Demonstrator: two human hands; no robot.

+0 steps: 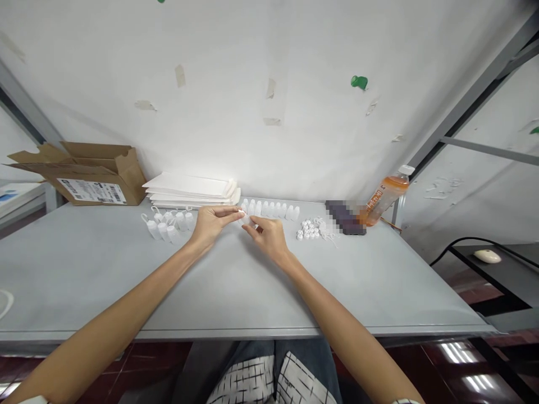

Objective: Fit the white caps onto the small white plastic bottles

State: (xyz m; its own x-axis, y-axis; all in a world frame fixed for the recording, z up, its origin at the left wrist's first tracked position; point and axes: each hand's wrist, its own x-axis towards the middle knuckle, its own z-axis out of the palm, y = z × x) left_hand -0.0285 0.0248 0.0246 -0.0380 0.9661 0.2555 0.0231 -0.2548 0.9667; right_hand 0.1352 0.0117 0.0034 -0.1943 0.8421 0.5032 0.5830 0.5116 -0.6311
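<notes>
A small translucent white squeeze bottle [247, 220] is held between both hands above the middle of the table. My left hand [210, 223] is closed, its thumb and finger pinching the bottle at its upper left end. At the lower right end, my right hand [272, 238] grips the bottle's body. Whether a cap sits under my left fingertips is too small to tell. Behind the hands stands a row of similar bottles [272, 210]. Several bottles with white caps and loops [162, 230] stand left of my left hand. To the right lie small white caps [309, 230] and thin white loops [326, 229].
An open cardboard box [95, 174] and a stack of white padded envelopes [189, 191] stand at the back left. Back right, a bottle of orange drink [385, 196] leans beside a dark, partly pixelated flat object [351, 219]. A white wall [252, 112] rises behind the grey table [236, 292].
</notes>
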